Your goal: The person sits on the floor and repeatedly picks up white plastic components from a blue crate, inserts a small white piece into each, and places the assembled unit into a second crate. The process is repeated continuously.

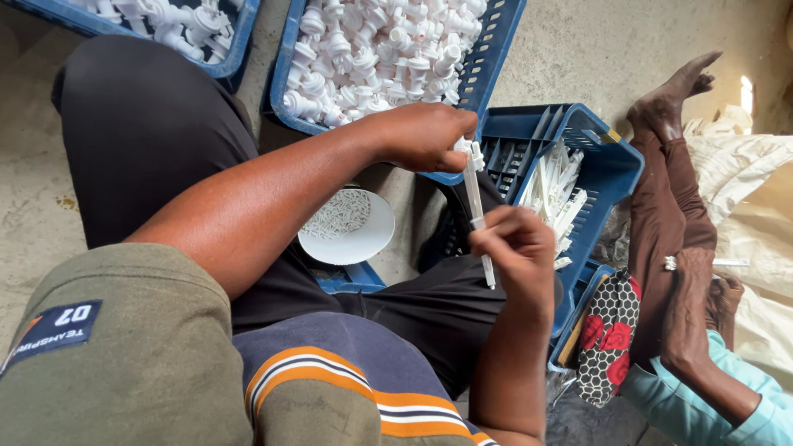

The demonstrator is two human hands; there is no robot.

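Head view: left hand [425, 136] and right hand [516, 244] both closed around a thin white plastic tube [477, 206].

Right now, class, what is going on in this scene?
A seated person holds a white pump head in the left hand and a thin white dip tube in the right hand, joined end to end. Blue crates hold more pump heads and tubes. Another person's hand rests nearby.

White plastic pump head [472, 151]: gripped at its top end, positioned just in front of the blue crate of pump heads [494, 58]. White dip tube [477, 216]: thin, straight, near-vertical, extending downward from the pump head.
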